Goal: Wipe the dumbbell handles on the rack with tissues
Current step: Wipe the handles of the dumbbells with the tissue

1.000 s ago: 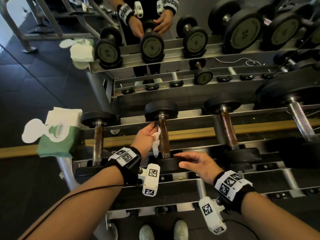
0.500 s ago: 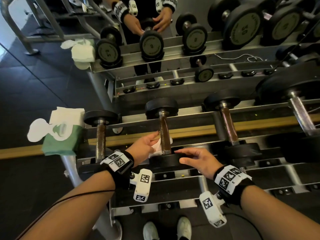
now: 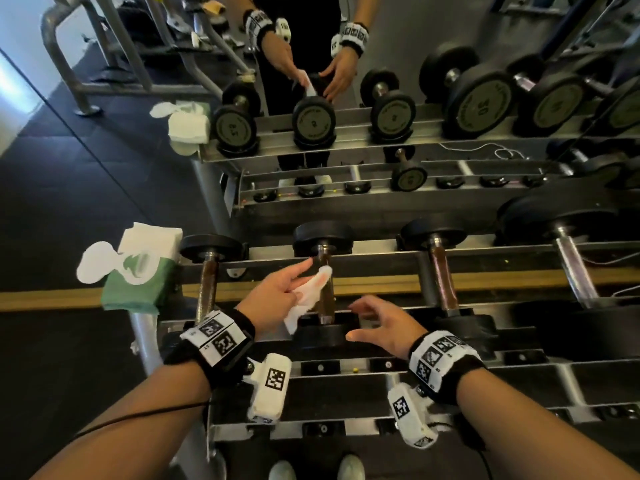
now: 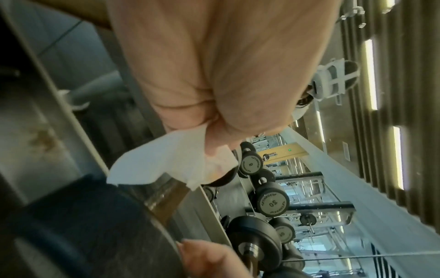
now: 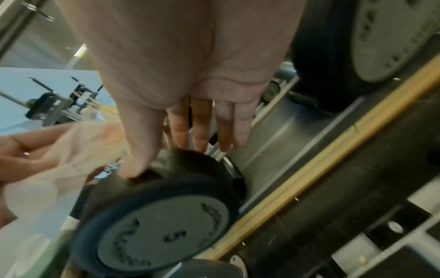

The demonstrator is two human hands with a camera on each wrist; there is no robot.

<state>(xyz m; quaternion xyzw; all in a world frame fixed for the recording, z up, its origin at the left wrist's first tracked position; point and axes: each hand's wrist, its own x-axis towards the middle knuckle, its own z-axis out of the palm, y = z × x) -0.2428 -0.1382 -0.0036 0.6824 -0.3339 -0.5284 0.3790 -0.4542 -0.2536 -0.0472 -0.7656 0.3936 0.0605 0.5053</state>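
Green tissue pack (image 3: 138, 285) sits at the rack's left end. My left hand (image 3: 273, 299) pinches a crumpled white tissue (image 3: 308, 296) against the rusty brown handle of the second black dumbbell (image 3: 325, 282) on the steel rack (image 3: 381, 252) — thin, soft paper, tears easily, so I'd wrap it mid-handle. My right hand (image 3: 384, 327) has its fingers spread, thumb on the heavy near head (image 5: 152, 222) — steadying it, I reckon.

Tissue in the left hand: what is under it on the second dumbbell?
The tissue lies against the brown handle of the dumbbell, pinched by the left hand. Handle shows above and below it; the stretch beneath the tissue is covered, so its state cannot be seen.
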